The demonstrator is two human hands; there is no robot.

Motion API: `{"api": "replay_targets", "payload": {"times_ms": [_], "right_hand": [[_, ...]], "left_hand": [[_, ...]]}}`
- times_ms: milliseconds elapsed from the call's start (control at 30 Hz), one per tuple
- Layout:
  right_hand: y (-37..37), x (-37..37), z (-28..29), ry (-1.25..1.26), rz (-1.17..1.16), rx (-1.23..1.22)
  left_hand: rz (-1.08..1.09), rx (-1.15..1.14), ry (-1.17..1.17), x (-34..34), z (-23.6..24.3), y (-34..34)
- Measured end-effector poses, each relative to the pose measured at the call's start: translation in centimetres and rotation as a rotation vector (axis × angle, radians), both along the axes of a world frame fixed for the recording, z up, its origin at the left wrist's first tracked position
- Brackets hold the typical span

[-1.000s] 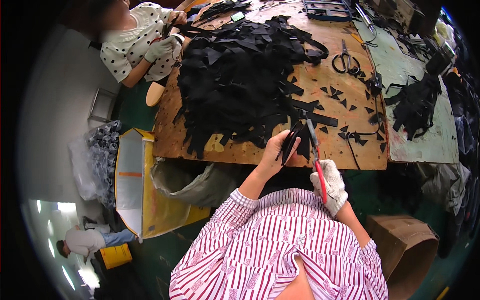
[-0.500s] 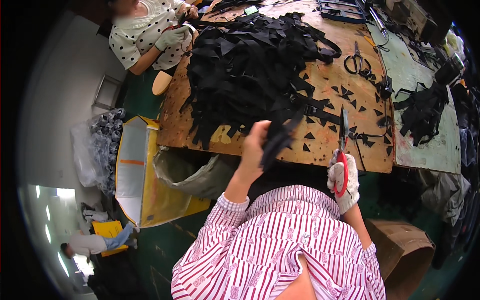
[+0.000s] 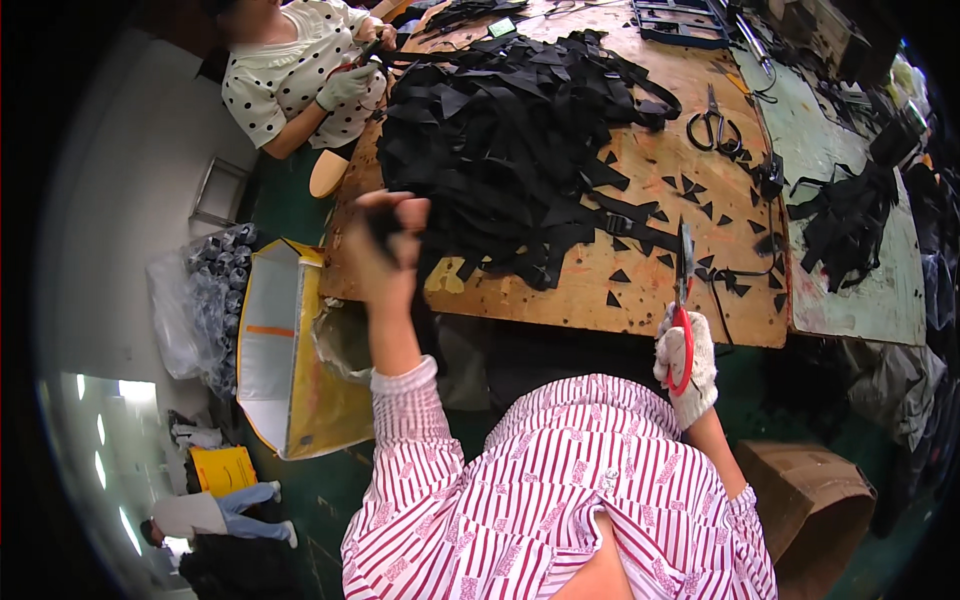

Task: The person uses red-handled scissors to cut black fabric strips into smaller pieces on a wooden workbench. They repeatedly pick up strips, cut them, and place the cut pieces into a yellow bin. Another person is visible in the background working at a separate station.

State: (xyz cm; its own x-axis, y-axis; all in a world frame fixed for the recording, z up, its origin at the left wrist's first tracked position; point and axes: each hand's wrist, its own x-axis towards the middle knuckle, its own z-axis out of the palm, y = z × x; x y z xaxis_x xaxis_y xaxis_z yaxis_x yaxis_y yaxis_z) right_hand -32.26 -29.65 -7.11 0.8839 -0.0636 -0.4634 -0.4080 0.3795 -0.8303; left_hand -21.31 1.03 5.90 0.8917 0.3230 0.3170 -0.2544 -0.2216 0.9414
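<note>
Two hands busy, left hand (image 3: pixel 385 245) half-hiding black strap piece (image 3: pixel 384 228), gloved right hand (image 3: pixel 686 362) gripping scissors (image 3: pixel 682 300)

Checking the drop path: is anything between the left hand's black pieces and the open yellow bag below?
Nothing visible does. The left hand holds the black pieces past the table edge; the yellow bag stands open lower left.

My right hand (image 3: pixel 686 362) is in a nubby white knit glove gripping scissors (image 3: pixel 683 300) with glossy red plastic handles and shiny metal blades, while at 12 o'clock matt black woven straps (image 3: pixel 510 140) pile on the scuffed, rough plywood table (image 3: pixel 650 170).
</note>
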Motion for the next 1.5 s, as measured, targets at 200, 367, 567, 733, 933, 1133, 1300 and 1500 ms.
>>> {"api": "replay_targets", "payload": {"times_ms": [200, 367, 567, 733, 933, 1133, 1300, 1500], "right_hand": [[0.3, -0.7, 1.4, -0.032, 0.047, -0.01], [0.1, -0.9, 1.7, 0.024, 0.028, -0.061], [0.1, -0.5, 1.2, 0.023, 0.046, -0.027], [0.6, -0.3, 1.8, -0.033, 0.157, -0.128], [1.4, -0.1, 1.4, -0.389, 0.344, -0.693], [1.6, 0.1, 2.2, -0.413, 0.442, -0.793], [2.0, 0.1, 2.4, -0.414, 0.435, -0.805], [1.8, 0.0, 1.6, -0.407, 0.388, -0.792]], "left_hand": [[-0.463, 0.88, -0.133, 6.4, -9.4, -6.1], [-0.523, 1.249, 0.076, 9.3, -12.9, -7.3], [-0.512, 1.031, 0.07, 9.0, -11.7, -6.2], [-0.486, 0.548, 0.058, 5.8, -9.3, -5.6], [-0.428, -0.075, 0.338, 0.8, -8.1, -7.7], [-0.378, -0.232, 0.341, -0.5, -8.9, -8.1], [-0.379, -0.202, 0.393, -2.1, -8.9, -10.5], [-0.415, -0.25, 0.364, -2.9, -9.4, -11.8]]}}
